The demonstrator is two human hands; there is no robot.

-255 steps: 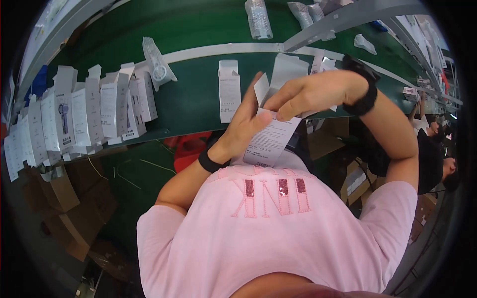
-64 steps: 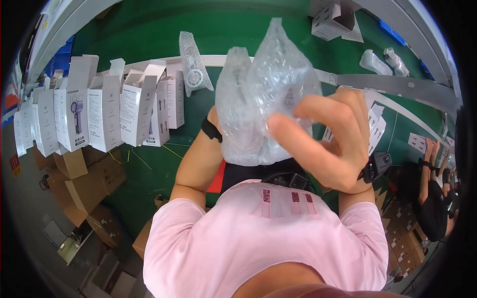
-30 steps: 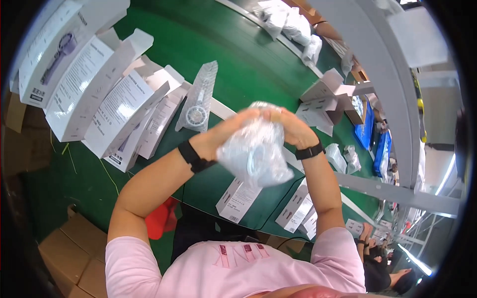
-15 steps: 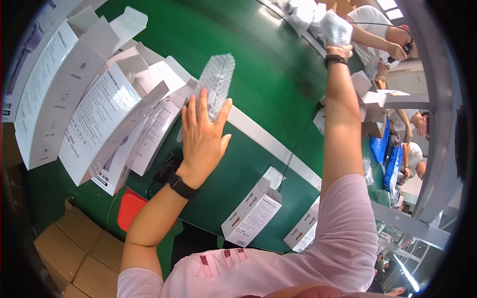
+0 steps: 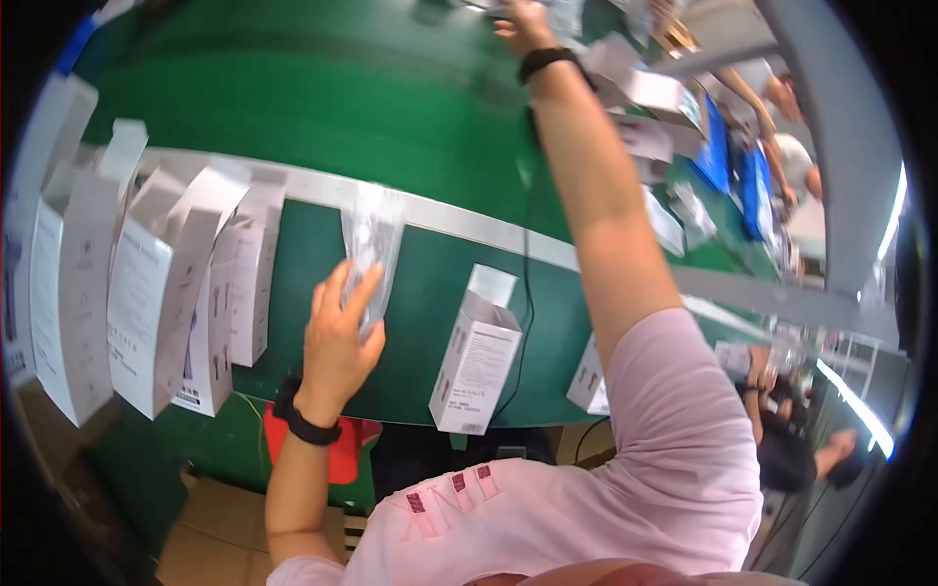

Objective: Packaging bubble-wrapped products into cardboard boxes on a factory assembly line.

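The left hand lies palm down on the green counter, its fingers spread flat over the lower end of a clear plastic bag; the grip is apart, pressing rather than pinching, and a black wristband sits at that wrist. The bag lies lengthwise across the pale strip that runs over the counter, its upper end past the strip and its lower end under the fingertips.

The right arm stretches far up and away over the counter; the right hand is at the top edge of the view among blurred clear packets; whether its grip is apart or together I cannot tell, since the fingers are cut off and smeared. A black band circles that wrist.

To the left of the bag stands a row of open white cartons, flaps up, leaning against one another, the nearest just beside the left hand. To the right of the hand, apart from it, 1 white carton with its top flap open stands near the counter's front edge; another small white carton shows partly behind the right upper arm. The person wears a pink shirt. A red thing sits below the counter edge. Further people work at the far right.
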